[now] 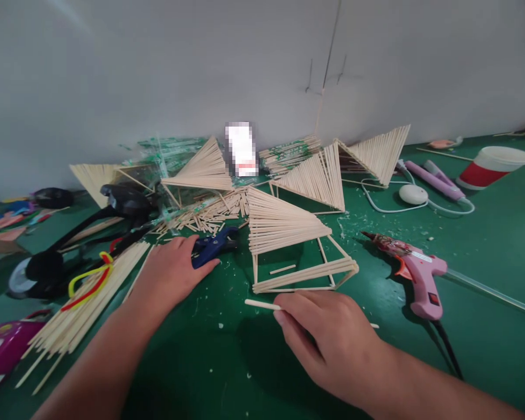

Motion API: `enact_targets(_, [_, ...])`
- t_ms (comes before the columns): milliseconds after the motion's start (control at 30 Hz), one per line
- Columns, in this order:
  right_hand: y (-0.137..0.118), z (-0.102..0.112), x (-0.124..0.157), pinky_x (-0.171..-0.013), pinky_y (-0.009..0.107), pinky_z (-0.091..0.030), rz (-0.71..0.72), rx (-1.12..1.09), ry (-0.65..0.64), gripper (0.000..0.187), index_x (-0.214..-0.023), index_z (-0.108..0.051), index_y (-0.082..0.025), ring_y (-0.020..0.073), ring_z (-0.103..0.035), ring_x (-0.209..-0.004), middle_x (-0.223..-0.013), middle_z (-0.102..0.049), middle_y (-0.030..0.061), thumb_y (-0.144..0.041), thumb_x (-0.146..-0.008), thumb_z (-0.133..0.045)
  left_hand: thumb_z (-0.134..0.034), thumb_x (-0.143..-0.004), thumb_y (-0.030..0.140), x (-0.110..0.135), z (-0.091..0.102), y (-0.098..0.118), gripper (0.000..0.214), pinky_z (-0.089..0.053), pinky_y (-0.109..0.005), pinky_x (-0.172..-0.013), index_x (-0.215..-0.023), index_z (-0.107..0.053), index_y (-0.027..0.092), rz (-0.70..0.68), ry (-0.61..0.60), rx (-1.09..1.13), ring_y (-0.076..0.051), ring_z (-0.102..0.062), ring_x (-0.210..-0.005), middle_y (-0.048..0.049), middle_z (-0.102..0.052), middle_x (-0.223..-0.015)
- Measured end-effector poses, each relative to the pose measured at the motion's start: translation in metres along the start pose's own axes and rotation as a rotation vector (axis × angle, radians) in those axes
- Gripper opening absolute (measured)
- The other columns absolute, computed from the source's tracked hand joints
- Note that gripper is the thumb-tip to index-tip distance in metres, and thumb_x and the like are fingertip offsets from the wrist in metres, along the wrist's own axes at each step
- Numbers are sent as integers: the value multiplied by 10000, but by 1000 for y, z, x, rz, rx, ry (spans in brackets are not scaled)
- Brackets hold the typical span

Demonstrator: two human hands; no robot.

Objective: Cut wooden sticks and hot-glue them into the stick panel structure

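My left hand (170, 269) is wrapped round the handle end of a pair of blue pliers (216, 245), low over the green table; the fingers partly hide the handles. Between thumb and fingertips my right hand (328, 341) pinches a short wooden stick (260, 304), its free end pointing left. Just beyond that stick stands a half-built frame (284, 224) of glued wooden sticks, slatted on its upper side and open at the front. A loose short stick (282, 269) lies inside the frame's base. To the right rests a pink hot glue gun (420, 271) with a clear glue stick in its back.
Slatted stick models (205, 169) line the wall, with cut stick pieces (214, 213) before them. At left are long sticks (91, 297), black headphones (44, 271) and a magenta object (9, 350). At right are a paper cup (485, 169) and a corded purple device (437, 181). A phone (241, 149) leans behind.
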State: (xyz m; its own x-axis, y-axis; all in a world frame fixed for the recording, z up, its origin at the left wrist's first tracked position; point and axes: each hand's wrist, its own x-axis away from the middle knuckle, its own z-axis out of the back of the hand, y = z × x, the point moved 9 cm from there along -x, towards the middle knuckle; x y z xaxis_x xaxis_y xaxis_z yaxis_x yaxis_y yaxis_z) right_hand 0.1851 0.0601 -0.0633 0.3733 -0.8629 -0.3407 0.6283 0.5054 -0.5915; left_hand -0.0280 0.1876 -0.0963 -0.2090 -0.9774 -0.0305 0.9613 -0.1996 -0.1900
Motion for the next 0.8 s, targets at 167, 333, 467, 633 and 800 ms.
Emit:
enact_targets(167, [4, -4, 0, -519, 294, -303, -53, 67, -36, 278, -788, -625, -198, 141, -541, -545, -642, -616, -10, -226, -951, -401, -466, -867, 591, -4, -7, 9, 736, -397, -535, -1004, -1354, -473, 38, -41, 41, 28, -397, -526, -1198, -225, -577, -1295])
enact_targets(333, [10, -10, 1, -527, 304, -314, -109, 93, -66, 301, -794, -628, -197, 154, -582, -554, -664, -653, 4, -247, -960, -381, -562, -859, 505, 10, 26, 22, 608, -366, -549, -1034, -1288, -524, 76, -154, 291, 89, -375, -523, -1209, -207, -584, -1294])
enact_targets(467, [12, -14, 0, -549, 301, -344, -128, 81, -105, 313, -823, -629, -191, 168, -615, -599, -706, -674, 21, -253, -968, -358, -591, -880, 271, 62, 87, 64, 180, -495, -308, -796, -1040, -624, 194, -488, 638, 357, -184, -651, -863, -46, -705, -938])
enact_targets(633, [15, -15, 0, -551, 302, -343, -147, 85, -129, 313, -820, -619, -184, 173, -625, -602, -707, -679, 32, -252, -970, -353, -660, -844, 253, 93, 96, 112, 183, -469, -303, -676, -998, -624, 162, -756, 558, 423, -170, -627, -735, -36, -700, -833])
enact_targets(800, [13, -18, 0, -553, 294, -349, -135, 61, -125, 298, -843, -621, -190, 172, -640, -623, -729, -690, 27, -237, -975, -358, -671, -838, 193, 89, 91, 111, 93, -436, -289, -610, -912, -616, 183, -738, 552, 436, -149, -605, -661, -4, -684, -750])
